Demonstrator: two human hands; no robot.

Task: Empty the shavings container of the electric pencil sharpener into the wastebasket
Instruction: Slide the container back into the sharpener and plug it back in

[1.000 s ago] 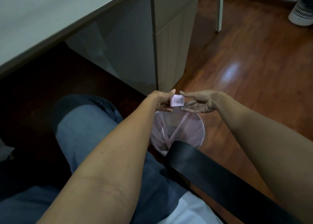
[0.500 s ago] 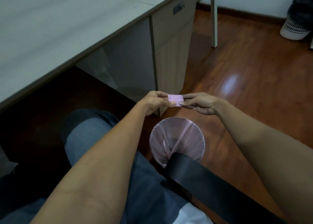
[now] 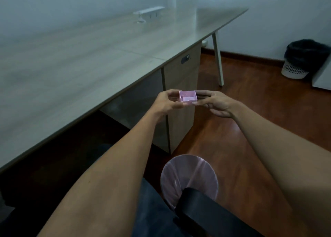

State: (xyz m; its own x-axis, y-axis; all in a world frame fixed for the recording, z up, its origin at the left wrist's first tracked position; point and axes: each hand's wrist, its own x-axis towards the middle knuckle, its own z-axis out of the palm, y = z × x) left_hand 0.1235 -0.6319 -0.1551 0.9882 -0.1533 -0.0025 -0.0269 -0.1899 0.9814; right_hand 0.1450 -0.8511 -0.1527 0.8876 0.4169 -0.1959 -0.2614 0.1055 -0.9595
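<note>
Head view: I see shavings container (image 3: 188,97) turned mouth-up since half second ago, raised well above wastebasket (image 3: 189,180); camera tilted up, more tabletop (image 3: 89,57) showing. Left hand (image 3: 167,101) pinches left end, right hand (image 3: 215,103) closed on right end, lower fingers loose. Inside looks empty, though blur leaves doubt. No writing legible. Black armrest (image 3: 211,213) covers wastebasket's near rim.
</note>
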